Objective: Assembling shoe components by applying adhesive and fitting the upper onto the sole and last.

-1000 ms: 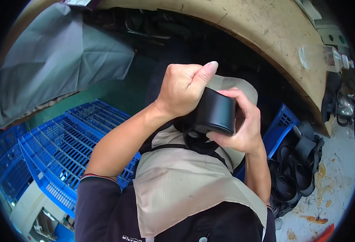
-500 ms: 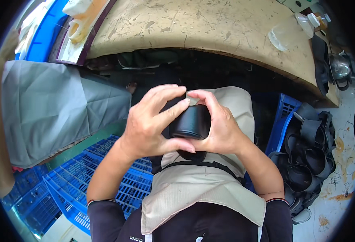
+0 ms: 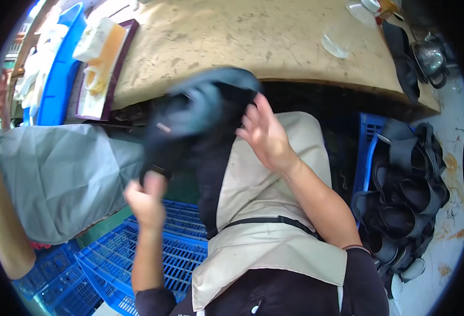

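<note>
A black sandal (image 3: 176, 124), smeared by motion, is held at a slant in front of me, just below the bench edge. It has a broad upper and a small pale mark. My left hand (image 3: 146, 200) grips its lower end with the thumb on top. Close by its upper right end is my right hand (image 3: 263, 134), fingers apart and lightly bent, the fingertips at the sandal's edge. Whether they touch it I cannot tell. My lap is covered by a beige apron (image 3: 274, 179).
A worn tan workbench (image 3: 216, 37) spans the far side. Several black sandals (image 3: 400, 205) are heaped at right beside a blue crate (image 3: 368, 152). Blue slatted crates (image 3: 153, 247) sit at lower left. Another person's arm (image 3: 10, 242) is by a grey cloth (image 3: 63, 174).
My hands were together around the sandal over my lap. Now they are apart: the left has drawn back leftward with one end, and the sandal has swung up and left.
</note>
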Available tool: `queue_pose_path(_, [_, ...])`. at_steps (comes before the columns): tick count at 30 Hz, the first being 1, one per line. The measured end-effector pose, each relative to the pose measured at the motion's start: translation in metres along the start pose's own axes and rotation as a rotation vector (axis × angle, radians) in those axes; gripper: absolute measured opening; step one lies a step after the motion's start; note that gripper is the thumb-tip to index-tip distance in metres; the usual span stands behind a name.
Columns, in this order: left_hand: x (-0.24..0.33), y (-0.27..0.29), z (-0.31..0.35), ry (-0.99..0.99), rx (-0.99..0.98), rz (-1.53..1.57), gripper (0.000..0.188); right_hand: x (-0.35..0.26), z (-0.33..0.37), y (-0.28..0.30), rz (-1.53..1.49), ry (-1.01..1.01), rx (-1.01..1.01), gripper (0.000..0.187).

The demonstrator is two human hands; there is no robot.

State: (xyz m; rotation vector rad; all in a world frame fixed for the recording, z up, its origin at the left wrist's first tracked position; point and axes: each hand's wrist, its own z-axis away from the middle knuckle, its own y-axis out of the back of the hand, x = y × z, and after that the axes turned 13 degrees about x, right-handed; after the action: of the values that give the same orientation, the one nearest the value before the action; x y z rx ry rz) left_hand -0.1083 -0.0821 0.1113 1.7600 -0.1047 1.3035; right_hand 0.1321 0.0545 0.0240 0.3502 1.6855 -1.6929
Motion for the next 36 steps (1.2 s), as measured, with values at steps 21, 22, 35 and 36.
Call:
queue_pose_path(21, [-0.029,-0.101,-0.036,-1.023,-0.003,0.176,0.038,0.05,0.006,-0.023,1.207,0.618,-0.136,0.035])
queue_pose_path(22, [-0.034,-0.105,-0.037,-1.049,0.014,0.167,0.035,0.056,0.007,-0.02,1.217,0.734,-0.084,0.032])
queue_pose_path(35, [0.012,-0.087,-0.002,-0.162,-0.195,0.232,0.024,0.014,-0.002,-0.011,0.748,-0.144,0.044,0.018])
queue_pose_path(36, [0.012,-0.087,-0.005,-0.165,-0.189,0.235,0.024,0.014,-0.001,-0.012,0.75,-0.14,0.038,0.018])
